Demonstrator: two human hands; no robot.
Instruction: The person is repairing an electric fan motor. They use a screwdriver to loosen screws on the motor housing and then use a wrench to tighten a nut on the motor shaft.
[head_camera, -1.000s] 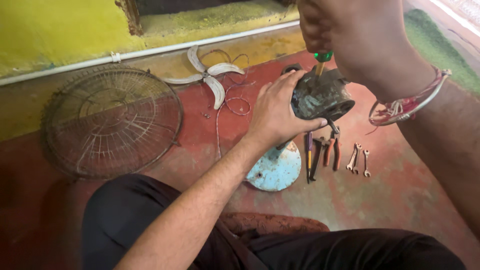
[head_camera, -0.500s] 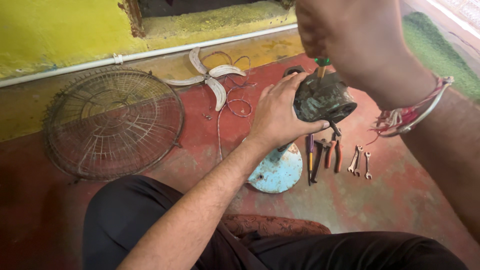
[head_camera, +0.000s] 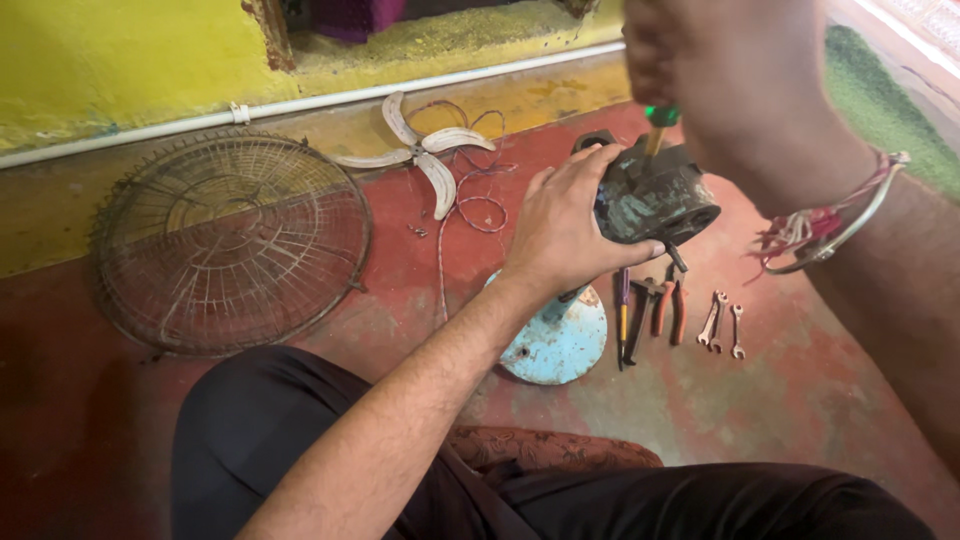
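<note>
My left hand (head_camera: 565, 225) grips the side of a dark, grimy fan motor (head_camera: 660, 200) that stands on a round pale blue base (head_camera: 555, 340). My right hand (head_camera: 720, 70) is raised close to the camera and closed around a screwdriver with a green handle (head_camera: 660, 118); its shaft points down into the top of the motor. Threads and a bangle hang on my right wrist.
A rusty wire fan guard (head_camera: 230, 240) lies on the red floor at the left. White fan blades (head_camera: 425, 155) and loose wires (head_camera: 480, 205) lie behind the motor. Pliers and a screwdriver (head_camera: 650, 310) and small spanners (head_camera: 722, 322) lie right of the base. My dark-trousered legs (head_camera: 300, 440) fill the foreground.
My right hand and the screwdriver stay on the motor top, shifting only slightly. My left hand keeps its grip on the motor. The view has drifted a little.
</note>
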